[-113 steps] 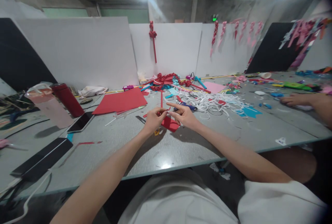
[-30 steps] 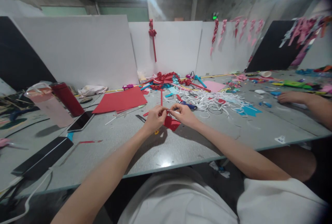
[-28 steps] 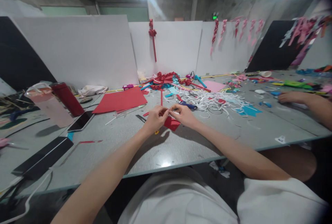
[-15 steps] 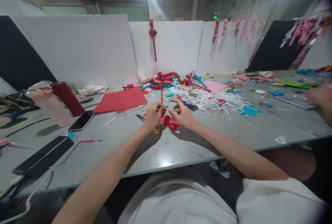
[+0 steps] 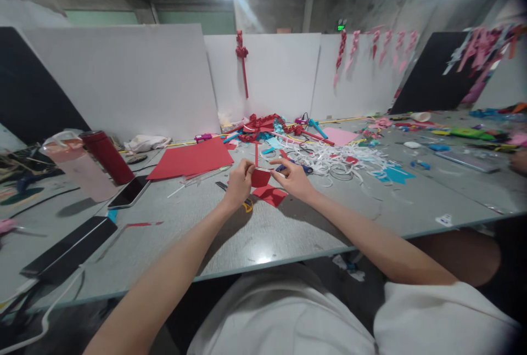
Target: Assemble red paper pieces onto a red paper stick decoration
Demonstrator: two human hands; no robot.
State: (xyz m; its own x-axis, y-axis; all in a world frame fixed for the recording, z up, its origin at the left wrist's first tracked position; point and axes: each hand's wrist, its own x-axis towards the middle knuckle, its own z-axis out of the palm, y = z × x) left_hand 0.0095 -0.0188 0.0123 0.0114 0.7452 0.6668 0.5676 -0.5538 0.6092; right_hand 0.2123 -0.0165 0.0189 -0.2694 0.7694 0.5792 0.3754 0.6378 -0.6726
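Between my hands a small piece of red paper [image 5: 261, 178] is held up, with a pale strip along its top edge. My left hand [image 5: 240, 182] is closed on the paper's left side. My right hand [image 5: 293, 178] pinches its right edge with thumb and fingers. Below it, more red paper [image 5: 270, 195] lies on the table. A yellow-handled tool with a dark blade [image 5: 247, 204] lies partly hidden under my left hand. Just behind my right hand is a dark blue tool [image 5: 307, 169], mostly covered. A narrow red strip [image 5: 257, 155] stands out beyond my hands.
Large red sheets [image 5: 191, 158] lie left of centre. A pile of white paper strips [image 5: 333, 157] spreads to the right, near blue paper [image 5: 395, 174]. At left are a red flask [image 5: 107, 156], a pink bottle [image 5: 80, 165], and a phone [image 5: 129, 191]. Another person's hand [image 5: 519, 161] shows at far right.
The small red paper has turned so its flat face shows between my hands. My left hand has shifted slightly left. The other person's hand has drawn back to the right edge.
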